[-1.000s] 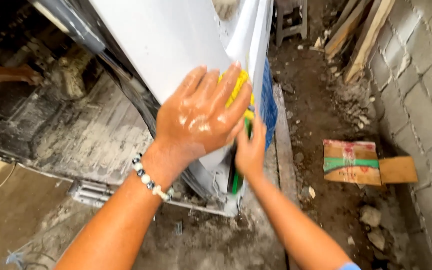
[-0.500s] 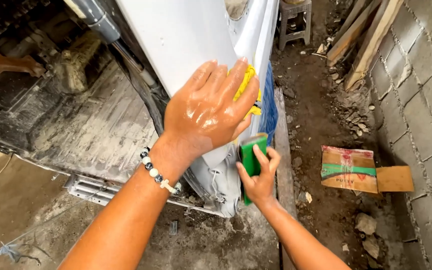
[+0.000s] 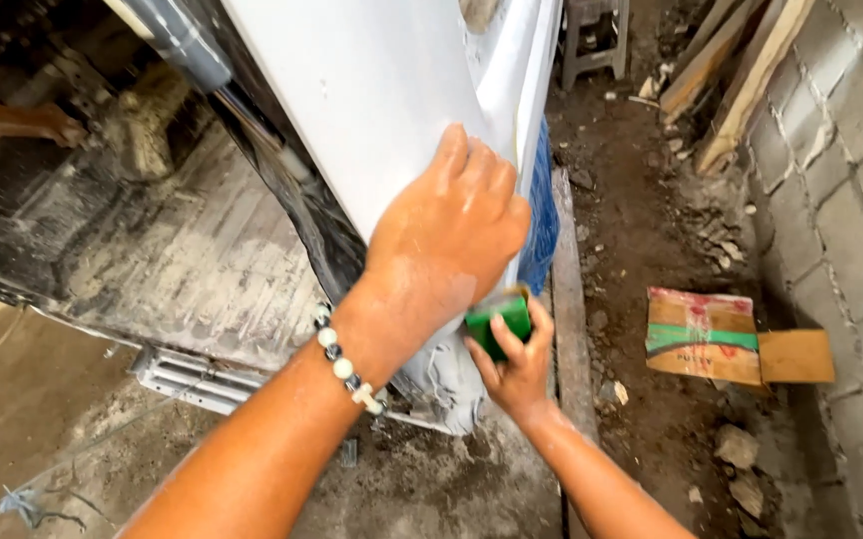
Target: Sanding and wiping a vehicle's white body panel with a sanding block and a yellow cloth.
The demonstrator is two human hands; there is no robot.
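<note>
Green block (image 3: 499, 324) pinched in right hand (image 3: 516, 369) fingers; left hand (image 3: 446, 240) on white panel (image 3: 371, 110).

The white panel (image 3: 371, 110) at top centre looks like painted metal, matt and smooth, smeared with grey paste at its lower edge; the left hand (image 3: 446, 245) flat on it has wet, shiny skin; its wrist wears a bracelet (image 3: 346, 371) of glossy beads; the right hand (image 3: 516, 369) grips a green block (image 3: 496, 324), matt and plastic-looking; the cardboard box (image 3: 716, 339) at right is dull, creased paperboard; the wall (image 3: 841, 200) at far right is rough grey block; planks (image 3: 741, 70) at top right are raw wood.
</note>
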